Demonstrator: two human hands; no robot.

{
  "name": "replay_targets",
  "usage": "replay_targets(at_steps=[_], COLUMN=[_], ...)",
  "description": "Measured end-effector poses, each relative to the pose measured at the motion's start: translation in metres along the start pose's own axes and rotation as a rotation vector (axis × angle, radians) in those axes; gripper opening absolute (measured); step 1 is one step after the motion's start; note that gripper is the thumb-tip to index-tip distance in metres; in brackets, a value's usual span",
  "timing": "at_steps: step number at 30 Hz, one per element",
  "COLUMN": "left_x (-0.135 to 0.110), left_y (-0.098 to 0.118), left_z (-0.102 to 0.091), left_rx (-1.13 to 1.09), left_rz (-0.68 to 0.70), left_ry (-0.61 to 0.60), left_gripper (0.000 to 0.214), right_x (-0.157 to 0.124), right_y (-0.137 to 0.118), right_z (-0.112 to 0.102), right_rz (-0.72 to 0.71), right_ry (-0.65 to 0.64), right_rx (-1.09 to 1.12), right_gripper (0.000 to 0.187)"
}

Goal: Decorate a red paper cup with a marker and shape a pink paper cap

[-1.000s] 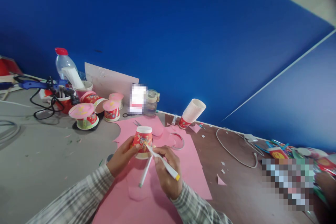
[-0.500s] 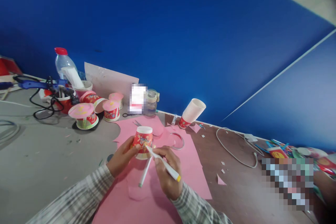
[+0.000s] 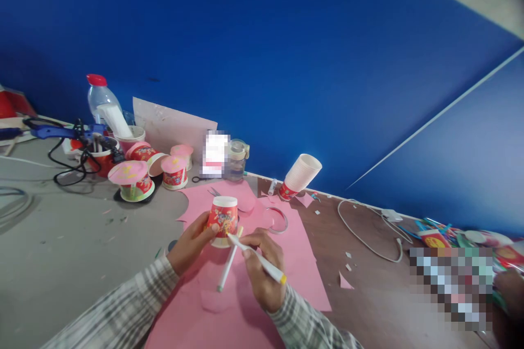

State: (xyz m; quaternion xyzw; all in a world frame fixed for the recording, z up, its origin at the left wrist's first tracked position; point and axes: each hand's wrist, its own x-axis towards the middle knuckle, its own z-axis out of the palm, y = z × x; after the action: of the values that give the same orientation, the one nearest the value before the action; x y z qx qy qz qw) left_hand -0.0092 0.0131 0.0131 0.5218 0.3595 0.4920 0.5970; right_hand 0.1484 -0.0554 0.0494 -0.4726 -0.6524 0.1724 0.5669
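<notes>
My left hand [image 3: 194,242] is wrapped around the left side of a red printed paper cup [image 3: 224,218], which stands upside down with its white base upward. In my right hand [image 3: 265,270] is a white marker with a yellow end [image 3: 262,264], pinched between thumb and fingers. Its tip meets the lower part of the cup, near the pale rim. Below the cup, a second white marker with a green end [image 3: 226,272] lies on the pink paper [image 3: 241,322]. A roll of tape [image 3: 278,220] and partly covered scissors [image 3: 213,192] lie behind.
Red cups with pink paper tops [image 3: 130,174] stand at the left, near a tool with a black cord [image 3: 61,131]. A stack of paper cups [image 3: 301,175] leans by the blue wall [image 3: 262,65]. A white cable [image 3: 347,229] curls at right; another person's hand [image 3: 510,289] shows at the far right.
The marker in my right hand has shifted slightly down and right, its tip now lower on the cup. My left hand and the cup stay about the same. The other person's hand has shifted slightly.
</notes>
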Motion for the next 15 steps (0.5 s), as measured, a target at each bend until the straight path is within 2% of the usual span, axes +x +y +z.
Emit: replay_targets(at_steps=[3,8,12,15], left_x=[0.0,0.001,0.002,0.001], left_y=[0.0,-0.005,-0.012,-0.013], left_z=[0.0,-0.003,-0.005,-0.004], left_rx=[0.003,-0.053,-0.138,-0.237], left_rz=[-0.009,-0.03,-0.053,-0.072], left_ry=[0.003,0.018,0.04,0.038], left_gripper=[0.03,0.032,0.033,0.035], right_x=[-0.001,-0.003,0.0,0.003], right_y=[0.0,0.011,0.019,0.023], right_z=[-0.002,0.0,0.002,0.006], right_rz=[0.019,0.173,0.155,0.154], right_ry=[0.057,0.125,0.133,0.18], right_rx=[0.041,0.156,0.193,0.176], right_gripper=[0.017,0.033,0.043,0.037])
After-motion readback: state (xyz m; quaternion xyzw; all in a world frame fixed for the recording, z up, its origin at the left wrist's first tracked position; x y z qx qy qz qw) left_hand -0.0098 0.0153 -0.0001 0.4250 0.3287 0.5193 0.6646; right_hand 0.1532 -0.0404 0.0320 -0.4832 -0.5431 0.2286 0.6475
